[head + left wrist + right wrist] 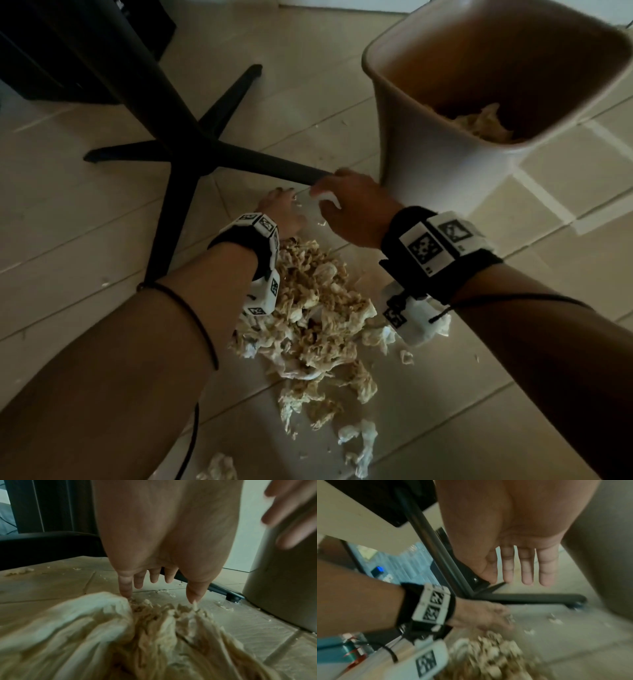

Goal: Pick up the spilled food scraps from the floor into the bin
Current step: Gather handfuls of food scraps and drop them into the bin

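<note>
Food scraps (318,318), pale shredded leaves and crumbly bits, lie heaped on the tiled floor (85,222) between the 2 forearms, with stray shreds trailing toward the viewer and a few crumbs near the bin (428,164). The bin stands upright just beyond the pile to the right, some scraps already in its bottom. The left hand (282,214) is down at the pile's far edge, fingers spread and straight, tips touching the heap and holding nothing. The right hand (356,209) hovers above the floor beside the bin, fingers extended and empty in the wrist view; the 2 hands are near each other but apart.

The step in hand looks like gathering a fresh load. It would go best with both palms cupped from opposite sides, pressing the loose leaves together so little drops on the lift to the bin.

A black chair base (191,150) spreads its legs just beyond the hands; 1 leg ends by the right knuckles and could catch a sweeping hand
</note>
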